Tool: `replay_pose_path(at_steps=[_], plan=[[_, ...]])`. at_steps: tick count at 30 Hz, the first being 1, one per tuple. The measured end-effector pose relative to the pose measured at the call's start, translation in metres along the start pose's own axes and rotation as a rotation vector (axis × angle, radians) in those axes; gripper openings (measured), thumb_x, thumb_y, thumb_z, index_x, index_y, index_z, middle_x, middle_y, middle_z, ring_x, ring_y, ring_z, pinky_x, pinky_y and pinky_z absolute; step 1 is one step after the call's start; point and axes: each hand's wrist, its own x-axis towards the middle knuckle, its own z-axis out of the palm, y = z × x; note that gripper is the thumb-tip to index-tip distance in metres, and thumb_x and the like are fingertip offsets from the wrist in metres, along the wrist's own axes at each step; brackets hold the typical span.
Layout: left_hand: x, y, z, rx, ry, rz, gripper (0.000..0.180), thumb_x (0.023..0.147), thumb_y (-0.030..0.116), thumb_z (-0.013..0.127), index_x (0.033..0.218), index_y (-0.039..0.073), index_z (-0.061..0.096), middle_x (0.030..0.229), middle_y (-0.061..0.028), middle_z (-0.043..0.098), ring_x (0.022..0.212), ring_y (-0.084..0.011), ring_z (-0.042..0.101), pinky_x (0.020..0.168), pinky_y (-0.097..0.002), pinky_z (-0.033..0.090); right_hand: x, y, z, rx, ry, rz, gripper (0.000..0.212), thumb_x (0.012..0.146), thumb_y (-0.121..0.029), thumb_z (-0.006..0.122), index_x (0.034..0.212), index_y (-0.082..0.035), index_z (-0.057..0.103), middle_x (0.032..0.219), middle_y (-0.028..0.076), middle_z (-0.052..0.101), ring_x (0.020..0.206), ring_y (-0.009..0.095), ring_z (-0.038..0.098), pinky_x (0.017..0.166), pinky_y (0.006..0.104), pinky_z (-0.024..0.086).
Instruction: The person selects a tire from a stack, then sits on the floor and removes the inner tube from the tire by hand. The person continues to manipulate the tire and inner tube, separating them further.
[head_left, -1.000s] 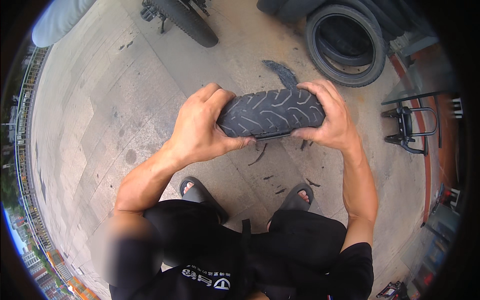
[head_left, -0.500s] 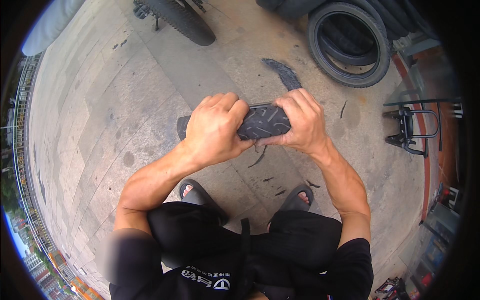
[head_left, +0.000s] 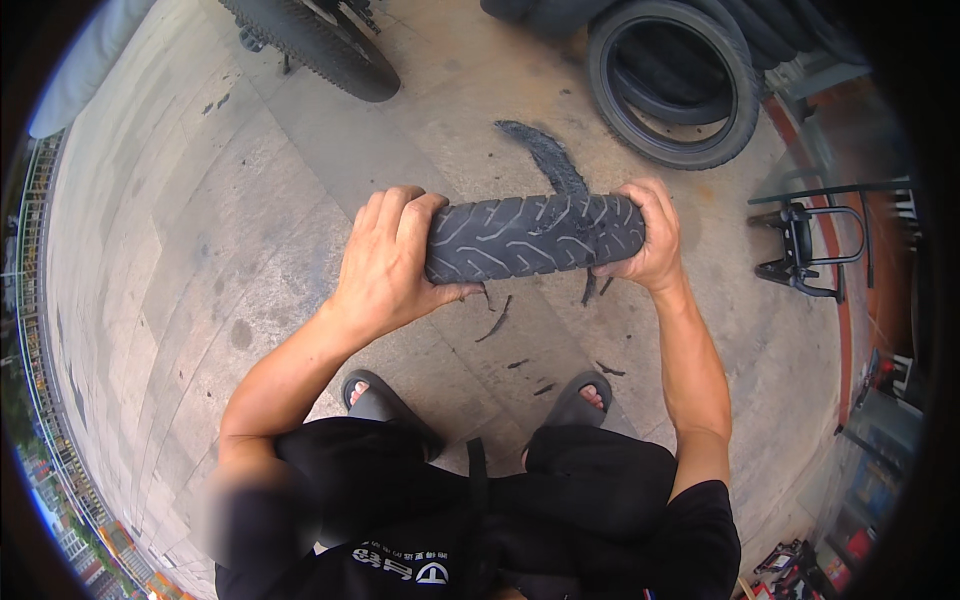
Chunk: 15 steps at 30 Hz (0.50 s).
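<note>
Between my hands is a black tire (head_left: 510, 238), raised above the pavement with its grooved tread facing me. My left hand (head_left: 385, 255) grips its left end, fingers over the far side and thumb along the lower edge. At the other end my right hand (head_left: 652, 235) is wrapped round it the same way. The tread looks rough and damaged to the right of its middle. The rest of the tire's ring is hidden behind the tread. Beyond it, a dark torn rubber strip (head_left: 545, 155) lies on the ground.
Thin black scraps (head_left: 497, 320) lie near my sandaled feet. A knobby-tired wheel (head_left: 325, 50) stands at the far left. More tires (head_left: 600, 95) are piled at the far right, beside a black metal rack (head_left: 805, 245). Tools and parts (head_left: 800, 572) sit at the lower right.
My hands have moved apart along the tire, the left one leftward and the right one rightward. More of the tread now shows between them. The whole view has shifted slightly.
</note>
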Motion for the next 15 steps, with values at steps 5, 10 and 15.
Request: replay_pose_path(at_steps=[5, 10, 15], plan=[[0.005, -0.008, 0.015, -0.037, 0.000, 0.042, 0.076, 0.052, 0.029, 0.095, 0.113, 0.003, 0.057, 0.100, -0.0129, 0.057, 0.092, -0.0340, 0.058, 0.080, -0.0435, 0.048, -0.001, -0.016, -0.018, -0.123, -0.060, 0.055, 0.110, 0.041, -0.073, 0.086, 0.121, 0.000, 0.061, 0.111, 0.016, 0.060, 0.103, 0.034, 0.058, 0.090, 0.0444, 0.047], [0.014, -0.005, 0.015, -0.045, -0.008, 0.050, 0.067, 0.053, 0.027, 0.093, 0.105, 0.002, 0.059, 0.091, -0.0127, 0.059, 0.085, -0.0337, 0.061, 0.077, -0.0430, 0.049, 0.023, -0.058, -0.017, -0.159, -0.116, 0.041, 0.111, 0.037, -0.067, 0.089, 0.122, -0.001, 0.062, 0.114, 0.016, 0.060, 0.104, 0.034, 0.059, 0.092, 0.0457, 0.048], [0.012, -0.006, 0.016, -0.057, 0.023, 0.092, 0.061, 0.054, 0.022, 0.092, 0.102, 0.003, 0.059, 0.088, -0.0121, 0.059, 0.081, -0.0324, 0.061, 0.072, -0.0417, 0.049, 0.041, -0.064, -0.004, -0.145, -0.097, 0.011, 0.089, 0.040, -0.057, 0.093, 0.103, -0.001, 0.066, 0.098, 0.014, 0.063, 0.092, 0.032, 0.063, 0.079, 0.0421, 0.052]])
